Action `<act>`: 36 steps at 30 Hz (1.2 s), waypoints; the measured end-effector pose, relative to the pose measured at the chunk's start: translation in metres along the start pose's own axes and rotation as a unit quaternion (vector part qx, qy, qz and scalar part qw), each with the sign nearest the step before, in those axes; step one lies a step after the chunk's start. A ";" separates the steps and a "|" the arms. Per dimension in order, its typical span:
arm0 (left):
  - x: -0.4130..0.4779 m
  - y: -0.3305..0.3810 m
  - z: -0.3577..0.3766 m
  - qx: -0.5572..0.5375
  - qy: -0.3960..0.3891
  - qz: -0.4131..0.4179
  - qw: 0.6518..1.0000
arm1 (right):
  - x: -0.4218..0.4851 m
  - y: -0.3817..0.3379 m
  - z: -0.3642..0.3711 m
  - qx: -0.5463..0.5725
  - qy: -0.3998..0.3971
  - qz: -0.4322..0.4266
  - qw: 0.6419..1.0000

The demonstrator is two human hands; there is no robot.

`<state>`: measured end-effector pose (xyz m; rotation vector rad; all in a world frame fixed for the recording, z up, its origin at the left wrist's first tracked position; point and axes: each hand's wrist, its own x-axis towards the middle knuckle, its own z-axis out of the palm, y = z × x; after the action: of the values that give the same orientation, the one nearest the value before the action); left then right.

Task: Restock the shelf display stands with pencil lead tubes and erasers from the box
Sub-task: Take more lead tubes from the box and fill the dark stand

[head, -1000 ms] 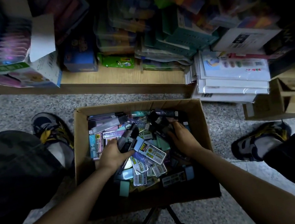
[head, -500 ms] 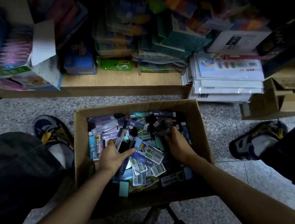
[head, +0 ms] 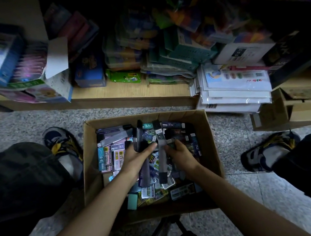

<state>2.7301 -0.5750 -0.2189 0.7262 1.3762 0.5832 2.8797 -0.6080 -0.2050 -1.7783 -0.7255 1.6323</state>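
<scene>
Reaching into the cardboard box (head: 145,118), left hand (head: 136,158) grips dark lead tubes (head: 139,135), right hand (head: 178,155) pinches one grey tube (head: 162,166); packs (head: 147,192) labelled "200".

Both grips sit inside the box (head: 150,117), which rests on the floor (head: 24,124). The left grip (head: 136,159) holds a tube bundle (head: 139,137) that projects beyond it toward the far box wall. The right grip (head: 182,156) sits just to its right, with a single tube (head: 161,156) between the two, touching the right grip's fingers. Loose packs (head: 116,154) lie under and around both grips. Outside the box, the left shoe (head: 61,141) lies left of the left grip and the right shoe (head: 266,153) well right of the right grip. Beyond both grips runs the shelf (head: 127,90), loaded with goods. A stack of flat packs (head: 234,96) lies beyond and right of the right grip, with a small carton (head: 297,114) further right.
</scene>
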 end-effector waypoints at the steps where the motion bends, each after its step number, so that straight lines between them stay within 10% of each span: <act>1: -0.003 0.003 0.005 -0.006 -0.006 0.006 1.000 | -0.004 -0.004 0.002 0.008 -0.006 -0.010 1.000; 20: -0.063 0.103 0.022 -0.037 -0.017 0.154 0.987 | -0.078 -0.102 -0.034 0.005 0.049 -0.173 0.984; 36: -0.146 0.267 0.025 0.012 -0.013 0.380 0.925 | -0.180 -0.277 -0.105 -0.097 0.179 -0.474 0.856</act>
<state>2.7501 -0.5109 0.0793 1.2961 1.0445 1.1574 2.9706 -0.5664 0.1270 -1.3922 -1.3288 0.5622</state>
